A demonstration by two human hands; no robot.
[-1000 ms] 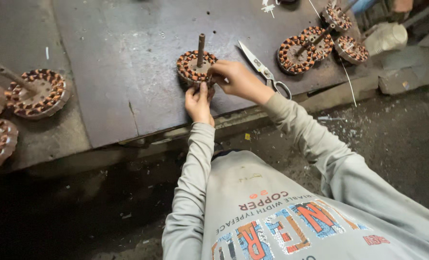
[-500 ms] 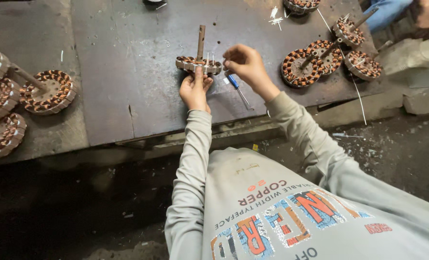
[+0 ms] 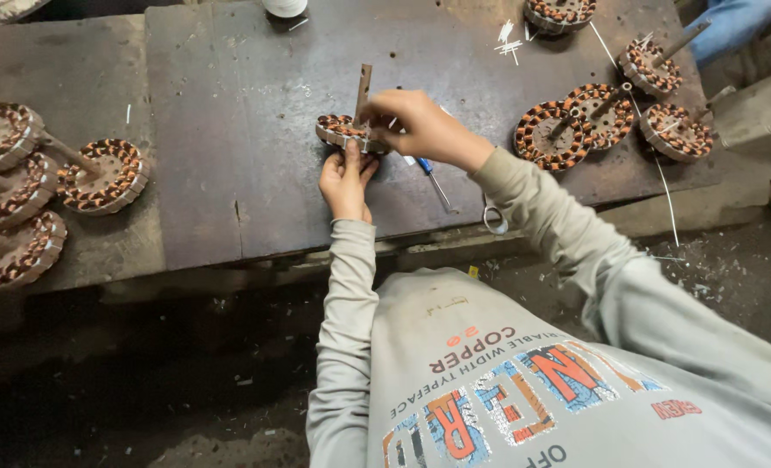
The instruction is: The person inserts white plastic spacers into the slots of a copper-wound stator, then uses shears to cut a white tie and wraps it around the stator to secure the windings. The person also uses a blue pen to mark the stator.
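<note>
both hands [image 3: 385, 147] curled around copper-wound stator [image 3: 340, 130] on bench [image 3: 230, 104]

wound stator [image 3: 340, 130] mid-bench [image 3: 230, 173] | stator stack [image 3: 22, 191] left | stator cluster [image 3: 611, 113] right | scissors [image 3: 492, 217] near edge

Round wound stator [image 3: 340, 130], ringed with copper-orange coils, lying flat on the dark metal plate [image 3: 230, 130] near its front edge, about midway along. Grey shaft [image 3: 363, 87] standing upright from its centre, slightly tilted.
</note>
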